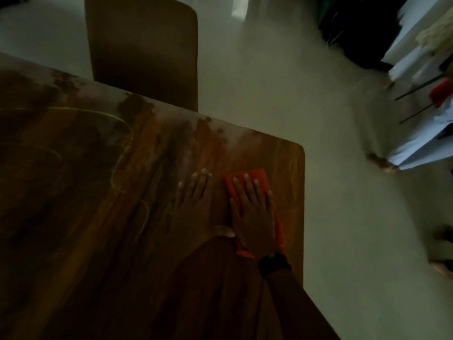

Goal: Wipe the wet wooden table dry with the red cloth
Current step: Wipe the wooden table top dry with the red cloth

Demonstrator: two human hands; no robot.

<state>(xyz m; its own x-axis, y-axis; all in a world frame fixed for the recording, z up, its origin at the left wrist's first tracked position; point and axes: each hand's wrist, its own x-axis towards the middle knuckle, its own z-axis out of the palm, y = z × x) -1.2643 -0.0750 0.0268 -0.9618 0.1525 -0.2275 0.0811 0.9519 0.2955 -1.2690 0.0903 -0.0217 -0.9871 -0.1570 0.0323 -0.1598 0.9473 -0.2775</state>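
Note:
The wooden table (103, 217) fills the left and centre of the dim, blurred view; wet patches and streaks show along its far edge. A folded red cloth (250, 176) lies near the table's far right corner. My right hand (253, 212), a dark watch on its wrist, presses flat on the cloth with straight fingers. Just left of it, my left hand (196, 204) rests flat on the bare wood, fingers straight, touching no cloth.
A brown chair (144, 50) stands against the table's far edge. Pale floor (331, 155) lies to the right of the table. Hanging light-coloured clothes and a red item (441, 92) on a rack fill the right edge; dark things sit at the top right.

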